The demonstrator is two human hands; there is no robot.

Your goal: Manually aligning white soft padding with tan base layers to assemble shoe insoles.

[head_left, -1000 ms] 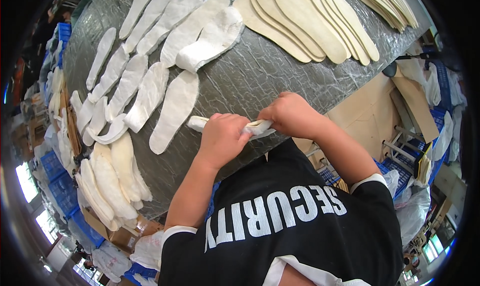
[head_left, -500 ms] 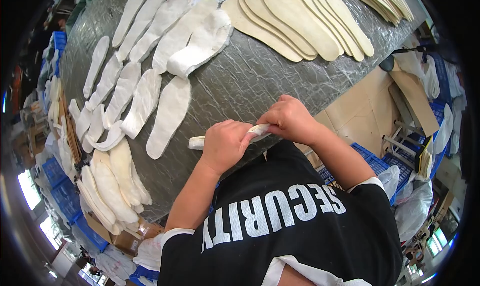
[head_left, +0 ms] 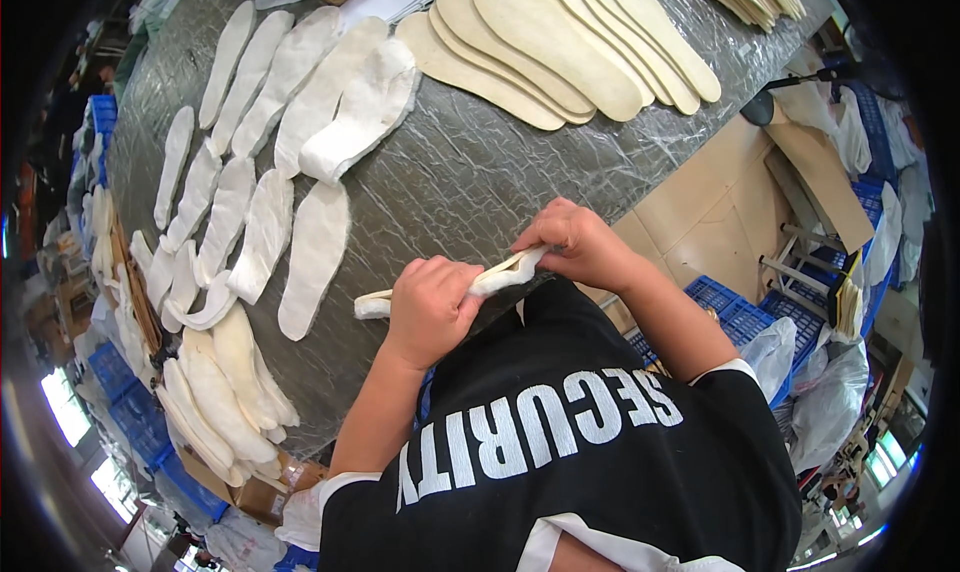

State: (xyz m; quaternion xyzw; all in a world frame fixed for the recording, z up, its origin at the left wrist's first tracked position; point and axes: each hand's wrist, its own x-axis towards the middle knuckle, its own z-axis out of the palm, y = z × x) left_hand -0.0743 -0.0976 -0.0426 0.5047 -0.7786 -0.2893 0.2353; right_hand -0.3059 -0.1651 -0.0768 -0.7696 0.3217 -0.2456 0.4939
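A person in a black short-sleeved shirt [head_left: 560, 452] with white lettering looks down at their own two hands, which meet at the near edge of a grey worktop [head_left: 470, 172] covered in crinkled plastic wrap.

The left hand [head_left: 432, 307] is clenched around the middle of a long, floppy white insole [head_left: 500, 274], with one rounded end of it sticking out to the left of the fist, over the worktop's edge. The right hand [head_left: 575, 242] pinches the other end of the same insole between thumb and fingers. The insole stretches between the two hands, slightly folded lengthwise, just in front of the person's chest.

On the worktop to the left, many more white insoles [head_left: 265, 232] lie flat in loose rows, some overlapping; the nearest one [head_left: 313, 257] lies just beside the left hand, not touching it. A small stack of white insoles [head_left: 365, 107] sits farther back. At the far side, a fan of larger tan insoles [head_left: 560, 47] overlaps like shingles, well apart from the hands. A further heap of cream insoles [head_left: 225, 382] lies at the worktop's lower left corner.

To the right of the worktop stand sheets of brown cardboard [head_left: 720, 222], with blue plastic crates [head_left: 745, 312] on the floor below them, close to the person's right elbow.
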